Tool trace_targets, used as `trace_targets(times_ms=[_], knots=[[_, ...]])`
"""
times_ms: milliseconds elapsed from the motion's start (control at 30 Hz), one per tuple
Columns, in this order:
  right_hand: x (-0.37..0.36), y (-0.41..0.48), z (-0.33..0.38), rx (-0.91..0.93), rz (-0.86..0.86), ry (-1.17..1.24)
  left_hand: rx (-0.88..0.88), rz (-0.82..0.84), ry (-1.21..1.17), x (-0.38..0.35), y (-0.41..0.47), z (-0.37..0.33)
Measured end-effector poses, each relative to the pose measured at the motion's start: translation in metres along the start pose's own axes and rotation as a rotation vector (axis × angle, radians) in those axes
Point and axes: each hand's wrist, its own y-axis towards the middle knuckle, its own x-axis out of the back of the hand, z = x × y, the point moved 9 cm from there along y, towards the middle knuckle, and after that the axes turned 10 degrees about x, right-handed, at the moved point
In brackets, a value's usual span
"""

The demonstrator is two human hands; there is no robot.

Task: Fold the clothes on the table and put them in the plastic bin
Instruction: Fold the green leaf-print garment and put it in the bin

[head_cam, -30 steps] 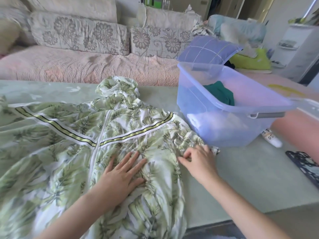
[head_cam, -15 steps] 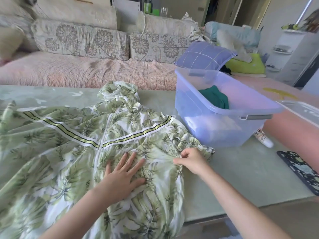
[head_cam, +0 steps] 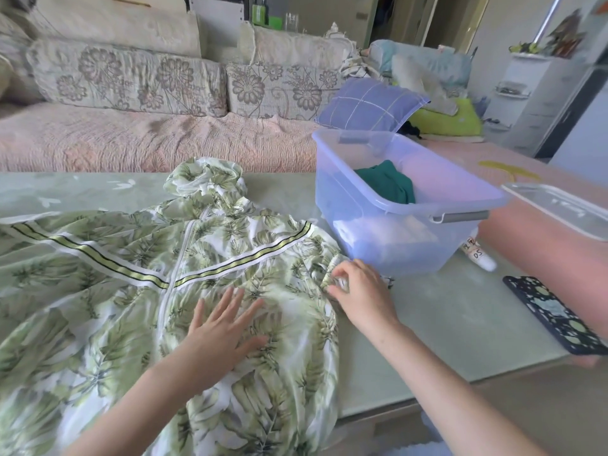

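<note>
Covering most of the pale green table (head_cam: 460,307), the leaf-print hooded jacket (head_cam: 98,291) lies front up. Its zip runs down the middle, its hood is bunched at twelve o'clock, and its lower part runs out of view at six. It looks laid flat and open so that the sleeves can be brought in first; no fold is made yet.

The plastic bin (head_cam: 378,232) stands lidless at about two o'clock from the jacket's chest, just beside the right shoulder. That seems a sensible spot, since a folded piece has only a short way to go. A dark green garment (head_cam: 388,185) already lies inside against the far wall, with something pale showing through the wall beneath it.

The left hand (head_cam: 223,327) lies flat on the chest just right of the zip, fingers straight and spread and gripping nothing. It is probably pinning the slippery cloth so the body does not drag.

At three o'clock from it, on the jacket's right edge, the right hand (head_cam: 362,291) has its fingers curled in, pinching the gathered sleeve fabric. That grip suits drawing the sleeve across toward nine o'clock.

A phone (head_cam: 552,317) in a patterned case lies at four o'clock from the bin, and a small white tube (head_cam: 480,255) lies by the bin's near corner. Both are well apart from the jacket.
</note>
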Motion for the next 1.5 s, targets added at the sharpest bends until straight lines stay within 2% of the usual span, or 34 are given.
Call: trace_targets(times_ms=[67,267,500,700,833,933,1000,1133,1167,1233,1333,1500], knots=[[0.005,0.002,-0.007,0.039,-0.004,-0.145,-0.033,-0.004,-0.031,0.0,-0.002,-0.012],[-0.011,-0.007,-0.043,-0.078,0.103,-0.199,-0.091,-0.003,0.007,-0.009,0.003,-0.028],[0.002,-0.019,-0.077,-0.237,0.13,-0.058,-0.158,-0.139,-0.187,0.024,0.013,-0.063],[0.042,-0.033,-0.126,-0.374,0.048,0.069,-0.178,-0.111,-0.252,0.03,0.044,-0.12],[0.061,-0.064,-0.176,-0.496,0.153,0.1,-0.117,-0.198,-0.229,0.033,0.057,-0.134],[0.062,-0.081,-0.198,-0.564,0.217,0.077,-0.071,-0.282,-0.349,0.038,0.061,-0.132],[0.071,-0.078,-0.198,-0.533,0.126,0.042,-0.049,-0.295,-0.395,0.039,0.066,-0.129],[0.097,-0.062,-0.168,-0.394,-0.171,0.132,0.008,-0.413,-0.283,0.046,0.074,-0.124],[0.095,-0.058,-0.16,-0.379,-0.157,0.158,0.013,-0.441,-0.254,0.047,0.075,-0.124],[0.077,-0.053,-0.15,-0.397,-0.02,0.188,0.012,-0.455,-0.213,0.046,0.08,-0.122],[0.044,-0.049,-0.15,-0.429,0.191,0.087,0.008,-0.425,-0.189,0.042,0.087,-0.122],[0.072,-0.057,-0.184,-0.636,0.081,-0.035,0.027,-0.391,-0.251,0.041,0.085,-0.119]])
